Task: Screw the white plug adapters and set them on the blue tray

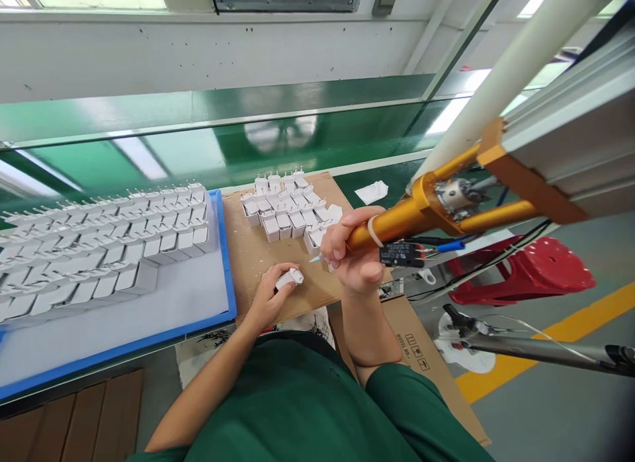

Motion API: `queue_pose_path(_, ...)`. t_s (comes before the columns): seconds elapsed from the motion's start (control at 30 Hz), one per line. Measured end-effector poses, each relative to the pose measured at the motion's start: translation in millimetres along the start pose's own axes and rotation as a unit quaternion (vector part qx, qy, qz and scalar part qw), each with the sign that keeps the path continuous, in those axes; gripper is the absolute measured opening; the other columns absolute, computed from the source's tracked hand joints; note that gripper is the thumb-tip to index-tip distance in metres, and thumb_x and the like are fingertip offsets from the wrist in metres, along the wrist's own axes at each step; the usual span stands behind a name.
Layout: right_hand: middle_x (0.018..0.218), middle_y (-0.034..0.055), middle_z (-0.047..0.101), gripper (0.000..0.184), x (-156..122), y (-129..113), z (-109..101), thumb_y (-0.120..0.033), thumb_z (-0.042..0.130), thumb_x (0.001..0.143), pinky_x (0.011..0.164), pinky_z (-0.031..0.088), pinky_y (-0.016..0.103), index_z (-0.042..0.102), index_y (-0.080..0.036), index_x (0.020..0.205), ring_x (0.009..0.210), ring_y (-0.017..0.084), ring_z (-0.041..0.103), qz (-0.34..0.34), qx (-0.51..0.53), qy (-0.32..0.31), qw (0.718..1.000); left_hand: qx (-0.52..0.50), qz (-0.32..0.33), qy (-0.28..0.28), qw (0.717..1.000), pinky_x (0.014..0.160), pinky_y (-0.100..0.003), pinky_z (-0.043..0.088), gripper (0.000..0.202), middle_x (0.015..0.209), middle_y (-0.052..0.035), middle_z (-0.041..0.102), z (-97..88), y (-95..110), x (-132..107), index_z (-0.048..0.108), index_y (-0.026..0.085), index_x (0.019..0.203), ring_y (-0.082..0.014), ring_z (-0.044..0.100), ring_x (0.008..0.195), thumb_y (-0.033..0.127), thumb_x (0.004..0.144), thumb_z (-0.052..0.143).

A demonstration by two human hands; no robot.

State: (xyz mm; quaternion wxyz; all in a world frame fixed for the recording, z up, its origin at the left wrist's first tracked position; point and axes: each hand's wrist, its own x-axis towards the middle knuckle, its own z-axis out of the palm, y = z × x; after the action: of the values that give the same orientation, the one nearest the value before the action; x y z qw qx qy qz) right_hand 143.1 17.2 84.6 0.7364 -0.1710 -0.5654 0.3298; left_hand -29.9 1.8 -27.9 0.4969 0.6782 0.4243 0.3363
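So left hand [270, 294]'s pinching one white plug adapter [292, 278] over the near cardboard [313, 304], right hand [356, 258]'s wrapped round a gold-coloured tool [397, 222]. Rows of adapters [104, 284] fill much of the blue-rimmed tray [227, 257] on the left; smaller batch [297, 220] sits farther off. Can't tell which are finished.

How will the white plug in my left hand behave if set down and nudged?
The white plug probably stays stiff, as its casing looks like hard plastic. Its boxy shape suggests sliding on the cardboard rather than rolling. It's probably light: your left hand holds it alone.
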Motion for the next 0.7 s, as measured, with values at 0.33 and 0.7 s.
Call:
queue_pose_path(0.33, 0.061, -0.0082, 0.049, 0.043, -1.2, 0.0, -3.3, -0.063, 0.069, 0.081, 0.031, 0.029, 0.023, 0.061, -0.035, 0.114, 0.039, 0.009, 0.034, 0.005, 0.01, -0.018, 1.0, 0.031, -0.017, 0.022, 0.999, 0.094, -0.039, 0.044, 0.031, 0.112, -0.0062, 0.072, 2.1, 5.0, 1.3, 0.065, 0.022, 0.112, -0.0255, 0.062, 0.103, 0.023, 0.086, 0.049)
queue_pose_path(0.7, 0.062, -0.0095, 0.048, 0.054, -4.8, 3.3, -7.4, -0.068, 0.076, 0.071, 0.034, 0.034, 0.024, 0.056, -0.03, 0.105, 0.041, 0.009, 0.042, 0.033, 0.008, 0.022, 0.999, 0.017, -0.031, 0.008, 0.999, 0.098, -0.041, 0.04, 0.031, 0.11, -0.0049, 0.069, 2.9, 0.0, 3.6, 0.067, 0.024, 0.111, -0.0268, 0.059, 0.106, 0.027, 0.086, 0.049)
